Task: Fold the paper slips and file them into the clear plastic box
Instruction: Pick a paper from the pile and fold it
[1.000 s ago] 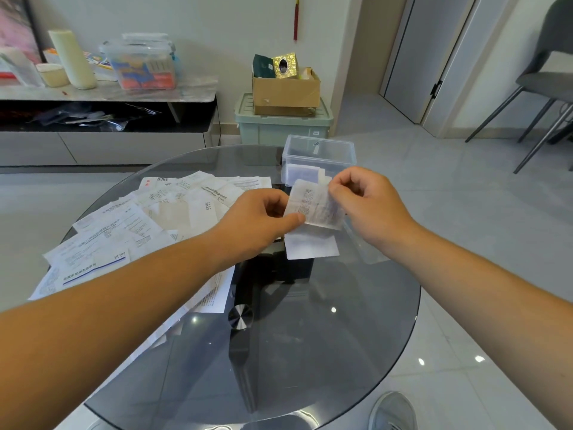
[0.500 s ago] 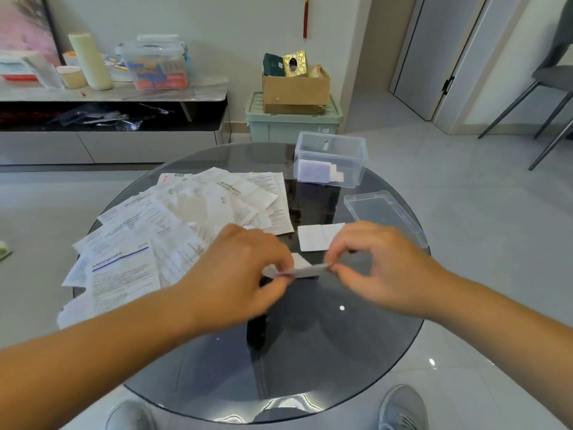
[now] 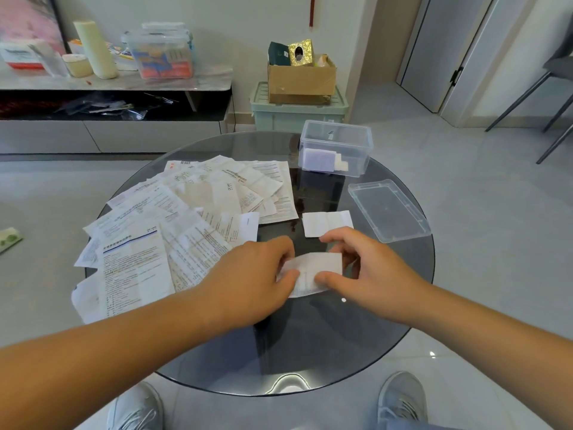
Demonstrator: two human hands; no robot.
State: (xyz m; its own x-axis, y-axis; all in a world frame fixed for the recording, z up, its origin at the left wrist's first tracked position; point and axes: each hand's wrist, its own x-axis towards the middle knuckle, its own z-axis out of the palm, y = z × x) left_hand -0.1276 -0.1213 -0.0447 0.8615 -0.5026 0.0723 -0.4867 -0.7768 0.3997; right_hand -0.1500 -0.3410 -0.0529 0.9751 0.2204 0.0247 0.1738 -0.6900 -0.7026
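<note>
White paper slip [image 3: 316, 270], print illegible: pinched in grip of left hand [image 3: 248, 283] and right hand [image 3: 372, 274], over round smoked-glass desk [image 3: 310, 346], nearside of clear plastic box [image 3: 336, 141].

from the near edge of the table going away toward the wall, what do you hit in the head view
held slip → loose slip → clear box → green bin

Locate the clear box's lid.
Head view: the lid lies at the right edge of the glass table, beside a loose slip, nearer than the clear plastic box.
</note>
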